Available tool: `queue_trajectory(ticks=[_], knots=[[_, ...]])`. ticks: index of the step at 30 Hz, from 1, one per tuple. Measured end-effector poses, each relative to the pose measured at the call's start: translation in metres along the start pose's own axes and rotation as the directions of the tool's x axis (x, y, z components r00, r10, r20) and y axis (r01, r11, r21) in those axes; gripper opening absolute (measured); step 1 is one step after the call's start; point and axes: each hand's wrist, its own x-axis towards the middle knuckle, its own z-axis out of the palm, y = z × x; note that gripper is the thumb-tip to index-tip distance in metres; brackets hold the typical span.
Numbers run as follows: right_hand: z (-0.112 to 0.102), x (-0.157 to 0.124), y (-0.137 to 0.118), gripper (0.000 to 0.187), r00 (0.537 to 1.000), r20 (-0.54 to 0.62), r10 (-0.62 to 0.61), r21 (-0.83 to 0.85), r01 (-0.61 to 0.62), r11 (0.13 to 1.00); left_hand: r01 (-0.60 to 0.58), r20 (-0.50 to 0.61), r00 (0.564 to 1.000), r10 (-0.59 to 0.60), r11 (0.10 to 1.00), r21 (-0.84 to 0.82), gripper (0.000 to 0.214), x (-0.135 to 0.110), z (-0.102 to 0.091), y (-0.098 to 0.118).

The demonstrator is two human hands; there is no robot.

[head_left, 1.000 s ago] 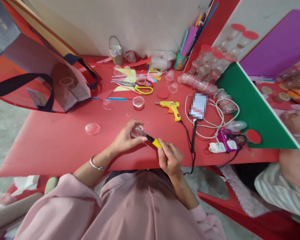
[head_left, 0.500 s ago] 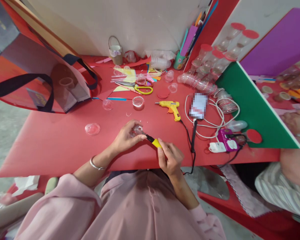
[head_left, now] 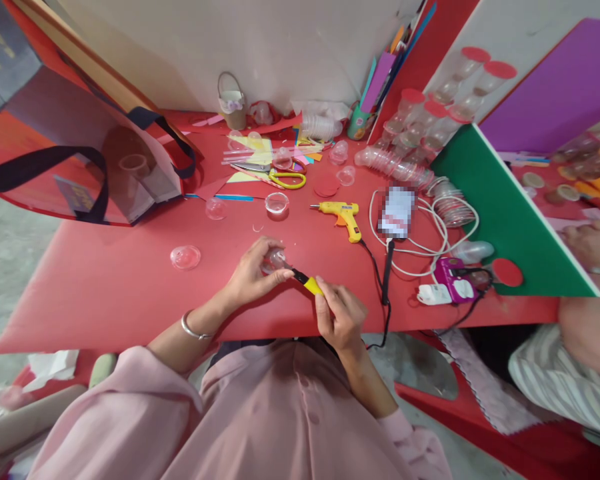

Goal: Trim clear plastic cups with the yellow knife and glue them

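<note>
My left hand (head_left: 256,272) is closed round a clear plastic dome lid (head_left: 275,260), held just above the red table. In my right hand (head_left: 340,312) is a yellow-and-black utility knife (head_left: 310,283), gripped by its yellow end. The knife's front end meets the near side of the lid; its tip is too small to make out. Beyond my hands stands a small clear cup (head_left: 277,205). A yellow glue gun (head_left: 344,217) lies to its right. Off to the left, another clear dome lid (head_left: 185,257) rests on the table.
Scissors (head_left: 280,175) lie among straws and paper scraps at the back. A phone (head_left: 398,211) with a looped white cable and a purple power adapter (head_left: 453,280) sit at the right, beside a green board (head_left: 515,220). A large bag (head_left: 80,147) stands left. Another person's arm shows far right.
Almost nothing differs. The lid in my left hand has turned very slightly, and the knife stays against it.
</note>
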Motion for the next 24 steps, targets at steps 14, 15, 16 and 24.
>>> queue_trajectory(ticks=[14, 15, 16, 24], knots=[[0.0007, -0.0019, 0.0012, 0.048, 1.0, -0.023, -0.018, -0.022, 0.017, 1.0, 0.086, 0.009, 0.996, -0.085, 0.994, -0.072, 0.055, -0.0012, 0.0025, 0.0006], [0.0005, -0.0017, 0.0015, 0.048, 1.0, -0.02, -0.019, -0.015, 0.019, 1.0, 0.087, 0.011, 0.996, -0.087, 0.993, -0.073, 0.056, -0.0012, 0.0022, 0.0008], [0.0005, -0.0016, 0.0018, 0.048, 1.0, -0.02, -0.022, -0.007, 0.022, 1.0, 0.089, 0.012, 0.996, -0.089, 0.993, -0.076, 0.057, -0.0011, 0.0018, 0.0011], [0.0009, 0.0001, 0.0021, 0.044, 1.0, 0.0, -0.014, -0.003, 0.014, 1.0, 0.081, 0.015, 0.997, -0.08, 0.994, -0.075, 0.057, -0.0008, 0.0034, 0.0007]])
